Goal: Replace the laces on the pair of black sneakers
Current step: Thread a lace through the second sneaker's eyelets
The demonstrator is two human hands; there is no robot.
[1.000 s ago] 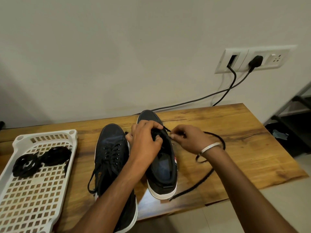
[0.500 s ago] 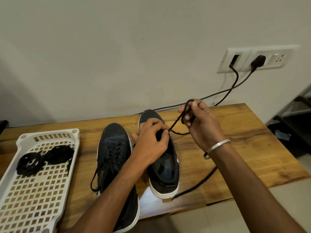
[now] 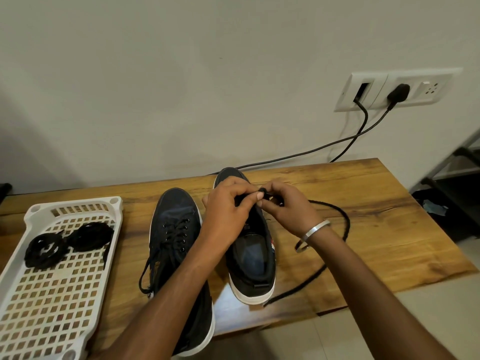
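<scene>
Both my hands are up at the front of the right sneaker, over its eyelet area. Left hand has fingers curled over the tongue/upper, thumb tip pressed vs. the black lace right where the hands meet. Right hand is curled too, thumb + forefinger pinching the same lace end, knuckles toward the wall. The two hands are touching at the fingertips; can't tell which eyelet the lace end is at, fingers hide it. Silver bangle sits on my right wrist.

From the pinch the lace loops out to the right over the wooden table, curves back and trails past the heel of that sneaker to the table's near edge.

Left sneaker stands just beside it, toes toward the wall, laced w/ black laces, a loose end hanging off its left side.

White perforated tray at far left of the table holds two bundled black laces near its far end.

Wall socket w/ two black cables plugged in, upper right.
</scene>
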